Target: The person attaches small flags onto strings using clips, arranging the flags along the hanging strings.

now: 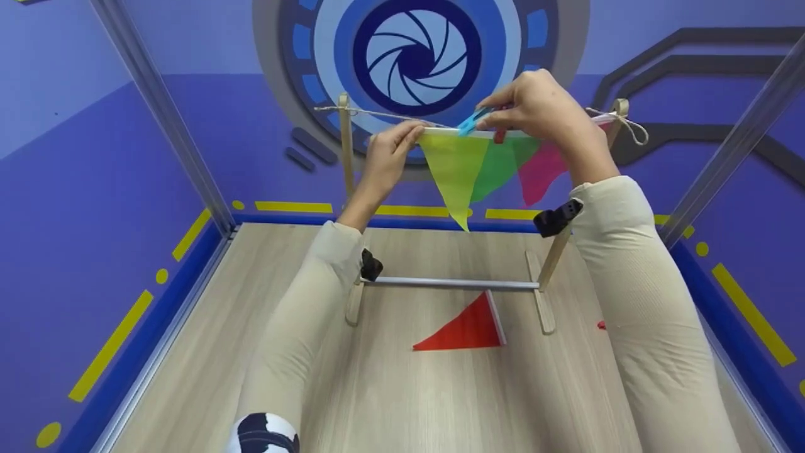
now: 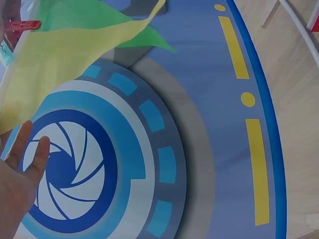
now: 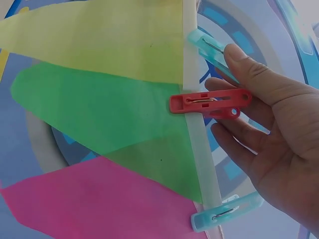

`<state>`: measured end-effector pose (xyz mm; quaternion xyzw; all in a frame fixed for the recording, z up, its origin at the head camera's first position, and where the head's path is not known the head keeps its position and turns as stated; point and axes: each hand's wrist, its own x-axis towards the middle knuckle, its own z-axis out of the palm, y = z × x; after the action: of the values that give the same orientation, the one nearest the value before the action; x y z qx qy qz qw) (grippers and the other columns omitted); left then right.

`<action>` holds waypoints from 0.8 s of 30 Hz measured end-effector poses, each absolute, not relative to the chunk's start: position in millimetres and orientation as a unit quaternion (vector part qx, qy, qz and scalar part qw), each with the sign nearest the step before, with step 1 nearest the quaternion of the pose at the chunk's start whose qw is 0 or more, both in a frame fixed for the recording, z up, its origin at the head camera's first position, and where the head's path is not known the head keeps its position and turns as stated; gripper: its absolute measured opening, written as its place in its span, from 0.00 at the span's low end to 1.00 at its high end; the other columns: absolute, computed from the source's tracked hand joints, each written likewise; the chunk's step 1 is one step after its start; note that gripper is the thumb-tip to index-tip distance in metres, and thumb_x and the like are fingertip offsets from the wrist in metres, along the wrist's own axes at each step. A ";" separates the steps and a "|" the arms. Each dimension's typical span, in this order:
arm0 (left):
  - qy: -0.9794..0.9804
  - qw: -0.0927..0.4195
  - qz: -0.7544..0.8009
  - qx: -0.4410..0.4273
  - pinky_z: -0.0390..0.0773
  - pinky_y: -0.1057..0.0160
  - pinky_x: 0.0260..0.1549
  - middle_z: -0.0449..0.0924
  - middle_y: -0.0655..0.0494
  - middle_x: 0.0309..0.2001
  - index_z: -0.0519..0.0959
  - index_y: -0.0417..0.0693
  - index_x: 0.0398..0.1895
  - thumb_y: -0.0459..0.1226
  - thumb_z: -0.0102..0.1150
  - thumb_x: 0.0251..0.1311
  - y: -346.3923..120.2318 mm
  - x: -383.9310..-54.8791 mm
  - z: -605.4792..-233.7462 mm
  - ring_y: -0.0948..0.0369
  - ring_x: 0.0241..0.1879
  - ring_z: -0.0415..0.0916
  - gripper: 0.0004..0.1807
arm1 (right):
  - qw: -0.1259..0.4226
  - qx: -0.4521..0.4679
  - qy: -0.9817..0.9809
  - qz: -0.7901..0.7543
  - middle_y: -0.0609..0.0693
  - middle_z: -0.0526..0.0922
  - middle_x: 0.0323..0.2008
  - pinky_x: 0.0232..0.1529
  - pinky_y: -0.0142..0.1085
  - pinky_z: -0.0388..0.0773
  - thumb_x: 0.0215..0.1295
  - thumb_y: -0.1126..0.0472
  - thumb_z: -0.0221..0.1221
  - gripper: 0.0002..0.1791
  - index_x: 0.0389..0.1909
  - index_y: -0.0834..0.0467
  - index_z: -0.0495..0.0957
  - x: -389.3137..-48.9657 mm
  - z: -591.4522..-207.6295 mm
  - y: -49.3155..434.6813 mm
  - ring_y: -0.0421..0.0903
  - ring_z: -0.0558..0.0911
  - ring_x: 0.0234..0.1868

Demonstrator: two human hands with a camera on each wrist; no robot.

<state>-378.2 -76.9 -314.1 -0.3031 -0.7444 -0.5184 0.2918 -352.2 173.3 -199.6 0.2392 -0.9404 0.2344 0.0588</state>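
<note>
A yellow pennant (image 1: 454, 167) with a white top edge hangs along a string (image 1: 390, 114), beside a green pennant (image 1: 503, 167) and a pink pennant (image 1: 542, 173). My left hand (image 1: 387, 154) pinches the yellow pennant's left top corner between thumb and fingers. Between the thumb and fingers of my right hand (image 1: 544, 107) is a light blue clothespin (image 3: 212, 54), its tip at the yellow pennant's white edge. Close below those fingers in the right wrist view, a red clothespin (image 3: 209, 102) clips the edge near the yellow and green pennants' meeting point. A second light blue clothespin (image 3: 227, 211) grips between green and pink.
A left wooden post (image 1: 346, 148) and a right wooden post (image 1: 555, 261) carry the string; a metal bar (image 1: 449, 283) joins them low down. A red pennant (image 1: 465, 327) lies on the wooden table (image 1: 390, 402). Patterned walls (image 1: 207, 126) surround the table.
</note>
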 end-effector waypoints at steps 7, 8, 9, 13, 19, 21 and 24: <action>-0.729 0.292 -0.528 -0.323 0.77 0.60 0.40 0.88 0.46 0.44 0.85 0.39 0.53 0.33 0.52 0.75 -74.9 -377.1 -318.9 0.56 0.34 0.76 0.14 | 0.078 0.249 -0.933 0.248 0.52 0.89 0.48 0.40 0.28 0.82 0.67 0.47 0.65 0.22 0.58 0.53 0.85 -352.7 -201.7 173.9 0.47 0.87 0.36; -0.728 0.295 -0.526 -0.325 0.78 0.61 0.40 0.88 0.47 0.46 0.85 0.40 0.54 0.33 0.51 0.75 -75.0 -377.3 -319.3 0.57 0.35 0.76 0.14 | 0.081 0.250 -0.933 0.245 0.51 0.88 0.49 0.40 0.28 0.82 0.67 0.47 0.65 0.22 0.57 0.53 0.85 -352.2 -201.6 174.3 0.46 0.87 0.36; -0.728 0.297 -0.525 -0.327 0.78 0.62 0.41 0.87 0.48 0.49 0.85 0.40 0.55 0.33 0.51 0.75 -75.2 -377.3 -319.3 0.58 0.36 0.77 0.15 | 0.083 0.252 -0.933 0.242 0.50 0.88 0.51 0.41 0.28 0.82 0.68 0.47 0.65 0.21 0.57 0.53 0.85 -352.1 -201.4 174.7 0.45 0.87 0.37; -0.721 0.307 -0.520 -0.340 0.81 0.61 0.47 0.83 0.48 0.58 0.83 0.38 0.57 0.34 0.51 0.76 -74.8 -374.7 -316.7 0.60 0.45 0.83 0.16 | 0.090 0.258 -0.934 0.228 0.50 0.86 0.55 0.41 0.28 0.82 0.68 0.46 0.64 0.21 0.55 0.53 0.87 -352.6 -201.3 175.5 0.45 0.87 0.39; -0.712 0.308 -0.537 -0.332 0.82 0.53 0.49 0.82 0.44 0.59 0.83 0.35 0.56 0.30 0.52 0.74 -70.5 -374.1 -314.8 0.53 0.49 0.84 0.15 | 0.080 0.266 -0.936 0.214 0.50 0.85 0.57 0.40 0.28 0.82 0.67 0.47 0.65 0.21 0.53 0.55 0.87 -354.9 -201.2 174.5 0.46 0.88 0.39; -0.711 0.308 -0.543 -0.324 0.82 0.59 0.47 0.84 0.49 0.57 0.84 0.39 0.56 0.33 0.53 0.74 -69.7 -379.1 -317.9 0.59 0.42 0.83 0.15 | 0.078 0.271 -0.936 0.209 0.51 0.85 0.57 0.40 0.26 0.81 0.67 0.47 0.66 0.20 0.52 0.56 0.88 -355.7 -201.5 173.7 0.46 0.88 0.39; -0.717 0.311 -0.545 -0.304 0.80 0.64 0.42 0.86 0.53 0.53 0.85 0.42 0.55 0.36 0.54 0.75 -67.2 -378.4 -317.4 0.63 0.29 0.73 0.14 | 0.078 0.275 -0.936 0.205 0.51 0.84 0.58 0.38 0.24 0.80 0.68 0.48 0.66 0.19 0.52 0.56 0.88 -356.5 -201.9 172.8 0.46 0.88 0.38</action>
<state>-378.4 -67.2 -317.4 -0.3037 -0.7170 -0.5452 0.3107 -356.5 172.8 -201.9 0.2745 -0.9361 0.2055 0.0781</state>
